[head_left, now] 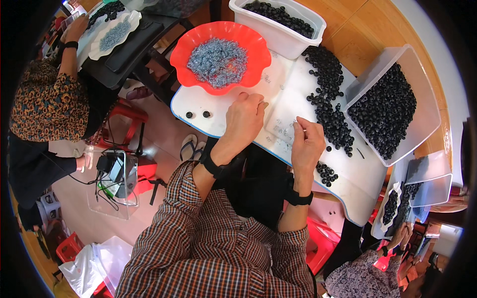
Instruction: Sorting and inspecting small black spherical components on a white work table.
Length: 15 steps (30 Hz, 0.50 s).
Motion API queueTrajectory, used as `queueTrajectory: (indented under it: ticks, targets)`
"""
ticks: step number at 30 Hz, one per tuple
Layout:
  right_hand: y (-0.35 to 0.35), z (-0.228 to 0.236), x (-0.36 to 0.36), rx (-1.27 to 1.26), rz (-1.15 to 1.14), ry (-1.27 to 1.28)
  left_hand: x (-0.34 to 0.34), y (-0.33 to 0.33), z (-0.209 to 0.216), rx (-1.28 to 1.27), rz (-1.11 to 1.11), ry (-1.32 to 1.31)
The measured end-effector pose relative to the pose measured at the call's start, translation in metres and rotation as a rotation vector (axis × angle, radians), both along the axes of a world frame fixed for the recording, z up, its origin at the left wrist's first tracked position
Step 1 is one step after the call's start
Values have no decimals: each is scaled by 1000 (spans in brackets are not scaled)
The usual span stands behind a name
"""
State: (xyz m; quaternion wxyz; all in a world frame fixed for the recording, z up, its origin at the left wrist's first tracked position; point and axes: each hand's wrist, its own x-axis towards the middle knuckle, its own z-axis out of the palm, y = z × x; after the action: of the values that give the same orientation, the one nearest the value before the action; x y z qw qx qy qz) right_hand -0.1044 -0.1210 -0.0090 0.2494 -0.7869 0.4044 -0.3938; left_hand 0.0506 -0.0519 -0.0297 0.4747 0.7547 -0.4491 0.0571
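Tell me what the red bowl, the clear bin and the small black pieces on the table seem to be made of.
Red bowl: probably glossy plastic, judging by its bright, even colour and moulded wavy rim.
Clear bin: likely smooth plastic; its walls look see-through and shiny.
Black pieces: perhaps rubber or plastic, with small highlights on dark rounded surfaces; too small here to tell which.
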Motion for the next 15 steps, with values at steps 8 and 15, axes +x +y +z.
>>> queueTrajectory:
  ticks: [8, 15]
  targets:
    - [-6, -11, -2, 5, -50, 25, -7, -7, 10, 296, 66, -8]
    - [7, -1, -6, 51, -113, -88, -3, 6, 2, -82, -161, 300]
